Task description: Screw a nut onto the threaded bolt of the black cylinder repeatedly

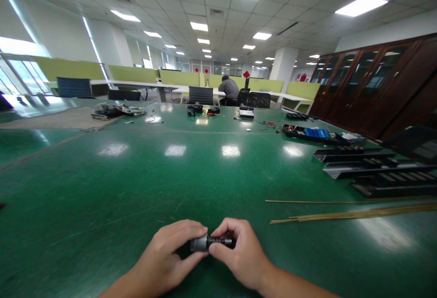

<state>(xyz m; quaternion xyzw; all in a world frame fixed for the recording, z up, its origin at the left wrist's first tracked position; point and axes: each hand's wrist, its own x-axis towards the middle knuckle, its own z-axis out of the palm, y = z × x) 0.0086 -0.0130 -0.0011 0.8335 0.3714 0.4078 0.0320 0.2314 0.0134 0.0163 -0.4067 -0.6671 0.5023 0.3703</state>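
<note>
Low in the head view, a small grey cylindrical part with a dark ribbed shaft [200, 244] lies level between my two hands, just above or on the green tabletop [146, 179]. My left hand [170, 252] is closed round its grey body, thumb below and fingers above. Around the ribbed shaft on the right, the thumb and fingers of my right hand [241, 255] are pinched. My fingers hide parts of it, and its exact kind cannot be made out.
Thin brass-coloured rods [341, 214] lie on the right. Beyond them are black metal channels [372, 168] and a black tray with a blue block [316, 133]. Several small devices [201, 110] and loose wires sit farther back. A person [230, 89] sits at a distant desk.
</note>
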